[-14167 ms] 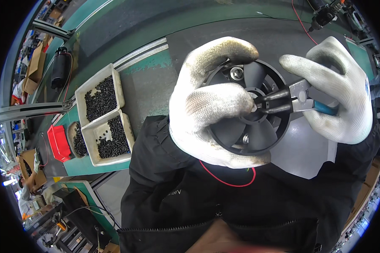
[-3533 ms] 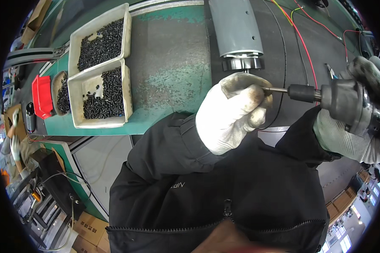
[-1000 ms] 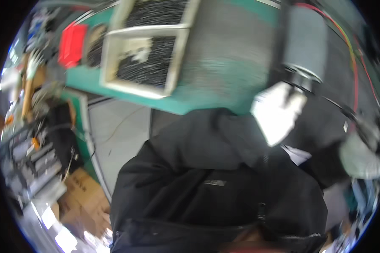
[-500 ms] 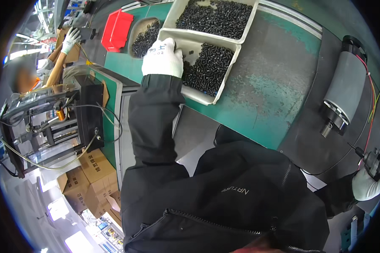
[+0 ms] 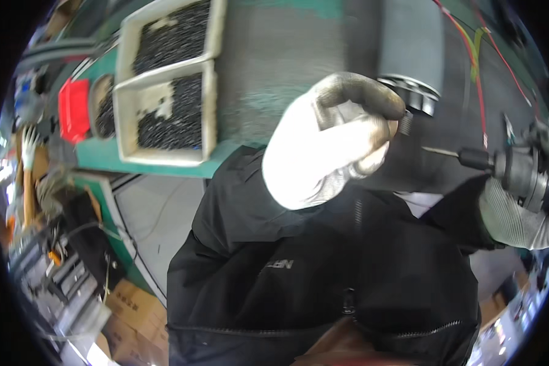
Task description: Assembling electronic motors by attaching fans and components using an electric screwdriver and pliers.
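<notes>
My left hand (image 5: 332, 143), in a white glove with darkened fingertips, is raised in front of my chest. Its thumb and forefinger are pinched together beside the threaded shaft of a grey cylindrical motor (image 5: 412, 49); anything between them is too small or hidden to make out. At the right edge my right hand (image 5: 515, 216), gloved too, is wrapped round a dark power screwdriver (image 5: 518, 174). The thin bit of the screwdriver points left, toward the left fingertips but apart from them.
Two white bins (image 5: 208, 116) of small black parts stand on the green worktable (image 5: 274, 116) at the left. Beside them are a small tray (image 5: 96, 100) of similar parts and a red bin (image 5: 73, 110). Red and yellow wires (image 5: 477, 79) hang at the right. Another person's gloved hand (image 5: 28, 146) shows far left.
My left hand has left the white bin and moved right, to the motor's shaft. The screwdriver in my right hand has come up and inward. The view has swung right.
</notes>
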`<state>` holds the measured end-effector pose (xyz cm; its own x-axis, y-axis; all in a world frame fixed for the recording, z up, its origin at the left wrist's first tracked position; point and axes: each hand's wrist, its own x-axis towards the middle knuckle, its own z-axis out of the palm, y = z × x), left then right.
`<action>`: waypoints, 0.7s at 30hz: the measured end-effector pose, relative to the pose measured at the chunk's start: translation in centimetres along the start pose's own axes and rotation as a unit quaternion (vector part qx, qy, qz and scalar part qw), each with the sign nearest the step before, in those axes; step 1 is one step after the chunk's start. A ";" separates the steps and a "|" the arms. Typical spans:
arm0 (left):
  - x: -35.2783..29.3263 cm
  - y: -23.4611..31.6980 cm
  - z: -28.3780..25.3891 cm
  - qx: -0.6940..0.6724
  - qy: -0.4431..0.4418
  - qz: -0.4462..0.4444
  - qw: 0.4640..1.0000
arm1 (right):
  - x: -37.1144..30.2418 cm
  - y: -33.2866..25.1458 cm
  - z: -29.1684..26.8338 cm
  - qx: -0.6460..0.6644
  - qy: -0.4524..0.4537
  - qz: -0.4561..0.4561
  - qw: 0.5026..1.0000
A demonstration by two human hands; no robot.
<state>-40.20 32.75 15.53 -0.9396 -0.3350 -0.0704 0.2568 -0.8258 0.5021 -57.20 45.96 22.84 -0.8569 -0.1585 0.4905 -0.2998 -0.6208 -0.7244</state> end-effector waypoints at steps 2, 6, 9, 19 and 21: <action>0.8 -3.1 -1.4 -0.088 -0.053 -0.043 0.994 | -0.4 -0.4 -0.5 0.058 -0.052 0.036 0.996; 1.5 -4.6 -0.7 -0.104 -0.032 -0.082 0.991 | -0.3 -0.7 -1.3 0.089 -0.060 0.053 0.993; 1.6 -4.7 -0.3 -0.088 -0.016 -0.103 0.991 | -0.5 -0.9 -1.9 0.087 -0.054 0.056 0.993; 1.1 -5.7 0.9 -0.075 0.055 -0.088 0.992 | -1.5 -0.3 -1.7 0.113 -0.088 0.117 0.983; 1.2 -5.6 1.0 -0.082 0.070 -0.087 0.990 | -1.7 0.0 -1.5 0.120 -0.096 0.131 0.979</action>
<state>-42.94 37.43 13.46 -0.9356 -0.2303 -0.2677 0.1370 -0.9354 0.3260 -56.42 47.39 21.29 -0.7895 -0.4640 0.4017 0.0465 -0.6979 -0.7147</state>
